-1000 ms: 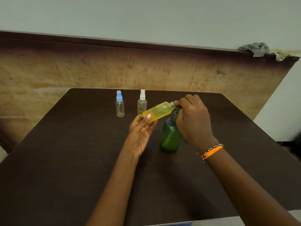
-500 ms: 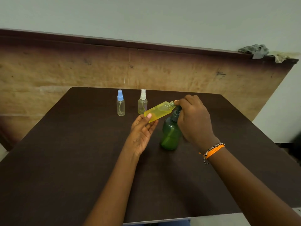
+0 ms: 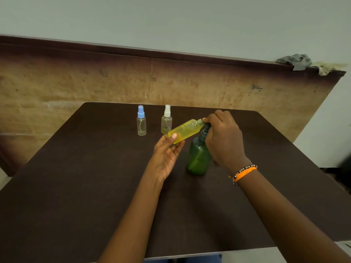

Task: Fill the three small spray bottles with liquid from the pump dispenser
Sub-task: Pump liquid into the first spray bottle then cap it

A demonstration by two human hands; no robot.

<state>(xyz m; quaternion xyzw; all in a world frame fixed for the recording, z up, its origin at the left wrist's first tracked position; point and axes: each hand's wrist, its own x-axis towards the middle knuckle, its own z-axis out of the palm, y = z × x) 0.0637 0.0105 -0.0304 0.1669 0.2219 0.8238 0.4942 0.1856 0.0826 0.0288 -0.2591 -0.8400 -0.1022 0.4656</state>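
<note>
**Q:** So where does the bottle being filled sit against the pump?

**A:** Near the frame's centre, the left hand [image 3: 167, 158] pinches the base of a small uncapped yellow translucent plastic spray bottle [image 3: 185, 130] between thumb and fingertips. Its long axis tilts up and to the right, so the threaded open neck meets the dark nozzle of the green translucent plastic pump dispenser [image 3: 198, 157], which stands upright on the dark brown table [image 3: 76, 186].

**Q:** And the other hand?

**A:** The right hand [image 3: 224, 137] curls over the pump head, nearer the dispenser than the left. Pressing down looks like the step in hand; the neck must stay under the spout.

**Q:** The other bottles?

**A:** Upper centre, well apart from both hands: a clear blue-capped spray bottle [image 3: 141, 121] and, to its right, a clear white-capped spray bottle [image 3: 166, 120], both upright.
</note>
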